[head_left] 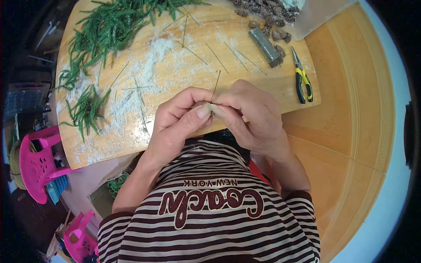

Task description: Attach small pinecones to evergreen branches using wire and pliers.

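Pinching hands: the left hand [175, 118] and the right hand [254, 111] meet above the near edge of the wooden table [219, 30], thumbs and fingertips pressed close around the foot of one thin dark wire.
Held wire: the thin dark wire [215, 85] stands up from between the fingertips, over the near middle of the table, leaning slightly right at its top. Its lower end is hidden by the fingers, so I cannot tell what it is fixed to.
Loose wires: several more thin wires [217, 58] lie scattered over the table's middle and left part, a few of them crossing.
White flakes: pale flakes [158, 48] are strewn across the table's middle and left side, thickest left of centre.
Green sprigs: a heap of needle-leaved sprigs [114, 26] spreads along the table's far left; one smaller sprig [90, 107] lies apart from it, by the table's left edge.
Pine cones: a cluster of brown cones [267, 11] sits at the table's far right, beside a clear plastic container [320, 19].
Grey bundle: an oblong grey bundle [264, 47] lies at the table's right, close against the nearest cones.
Pliers: long-nosed pliers [299, 70] with yellow and black handles rest by the table's right edge, jaws pointing away from the person.
Chairs: two pink chairs [37, 162] stand off the table's left side.
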`<act>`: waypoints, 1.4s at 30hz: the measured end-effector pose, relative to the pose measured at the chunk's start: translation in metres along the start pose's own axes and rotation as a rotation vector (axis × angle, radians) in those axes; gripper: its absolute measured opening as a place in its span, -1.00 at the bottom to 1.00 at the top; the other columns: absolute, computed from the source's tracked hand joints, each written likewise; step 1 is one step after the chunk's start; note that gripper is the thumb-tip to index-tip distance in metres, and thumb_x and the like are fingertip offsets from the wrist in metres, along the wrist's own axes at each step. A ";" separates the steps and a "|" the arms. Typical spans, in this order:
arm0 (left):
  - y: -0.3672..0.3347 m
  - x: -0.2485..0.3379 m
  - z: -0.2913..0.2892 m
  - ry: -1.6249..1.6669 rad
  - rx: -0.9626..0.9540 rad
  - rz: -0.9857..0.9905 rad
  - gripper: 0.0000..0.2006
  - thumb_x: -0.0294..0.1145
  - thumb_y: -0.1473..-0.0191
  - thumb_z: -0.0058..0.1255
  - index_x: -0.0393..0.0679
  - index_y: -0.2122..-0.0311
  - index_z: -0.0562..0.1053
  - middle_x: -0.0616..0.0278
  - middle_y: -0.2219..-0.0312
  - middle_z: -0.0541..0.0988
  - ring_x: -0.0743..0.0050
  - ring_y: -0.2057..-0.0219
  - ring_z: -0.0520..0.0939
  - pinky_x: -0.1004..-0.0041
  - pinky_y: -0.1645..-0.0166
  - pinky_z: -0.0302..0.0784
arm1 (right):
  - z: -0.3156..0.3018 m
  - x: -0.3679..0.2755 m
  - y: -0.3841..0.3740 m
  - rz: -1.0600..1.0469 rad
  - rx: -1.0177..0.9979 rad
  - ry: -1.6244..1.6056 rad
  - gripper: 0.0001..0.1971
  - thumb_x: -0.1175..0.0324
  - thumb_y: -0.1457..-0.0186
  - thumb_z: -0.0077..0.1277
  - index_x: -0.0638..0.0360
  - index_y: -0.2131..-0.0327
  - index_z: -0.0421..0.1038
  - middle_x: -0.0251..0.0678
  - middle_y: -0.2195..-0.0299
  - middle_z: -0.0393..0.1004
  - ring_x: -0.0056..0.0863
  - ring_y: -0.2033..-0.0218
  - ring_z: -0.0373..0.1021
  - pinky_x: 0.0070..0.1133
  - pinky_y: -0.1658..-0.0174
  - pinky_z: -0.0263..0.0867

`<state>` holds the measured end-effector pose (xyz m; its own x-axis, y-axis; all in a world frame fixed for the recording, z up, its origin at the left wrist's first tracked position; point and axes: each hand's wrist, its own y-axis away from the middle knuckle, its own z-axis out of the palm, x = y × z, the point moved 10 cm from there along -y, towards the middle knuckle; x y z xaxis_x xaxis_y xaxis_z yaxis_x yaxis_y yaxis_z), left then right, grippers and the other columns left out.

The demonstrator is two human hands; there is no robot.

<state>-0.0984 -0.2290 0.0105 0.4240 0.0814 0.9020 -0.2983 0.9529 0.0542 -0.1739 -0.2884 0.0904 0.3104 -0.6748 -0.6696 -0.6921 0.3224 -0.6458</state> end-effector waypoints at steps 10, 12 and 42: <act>0.008 -0.002 -0.009 0.159 -0.070 -0.132 -0.81 -0.43 -0.12 -0.13 -0.31 0.20 0.40 0.33 0.41 0.50 0.76 0.41 0.43 0.71 0.30 0.32 | 0.016 -0.015 -0.007 -0.059 -0.182 0.192 -0.87 0.55 0.12 0.05 0.25 0.40 0.43 -0.29 0.46 0.40 -0.43 0.51 0.28 -0.56 0.48 0.17; 0.010 -0.005 -0.005 0.214 -0.147 -0.168 -0.81 -0.43 -0.13 -0.13 -0.30 0.20 0.40 0.31 0.38 0.51 0.74 0.37 0.46 0.70 0.26 0.35 | 0.019 -0.019 -0.007 -0.110 -0.178 0.190 -0.88 0.54 0.11 0.05 0.24 0.40 0.44 -0.28 0.43 0.41 -0.41 0.48 0.29 -0.55 0.45 0.18; 0.009 -0.009 -0.021 0.157 -0.208 -0.151 -0.76 -0.39 -0.10 -0.05 -0.32 0.17 0.35 0.24 0.35 0.52 0.72 0.42 0.43 0.67 0.30 0.32 | 0.041 -0.001 -0.016 -0.168 -0.418 0.174 -0.82 0.47 0.17 0.05 0.18 0.40 0.33 -0.33 0.49 0.28 -0.35 0.48 0.21 -0.50 0.38 0.15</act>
<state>-0.0871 -0.2150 -0.0056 0.5822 -0.0369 0.8122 -0.0469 0.9958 0.0789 -0.1368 -0.2661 0.0862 0.3514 -0.8075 -0.4737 -0.8554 -0.0713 -0.5131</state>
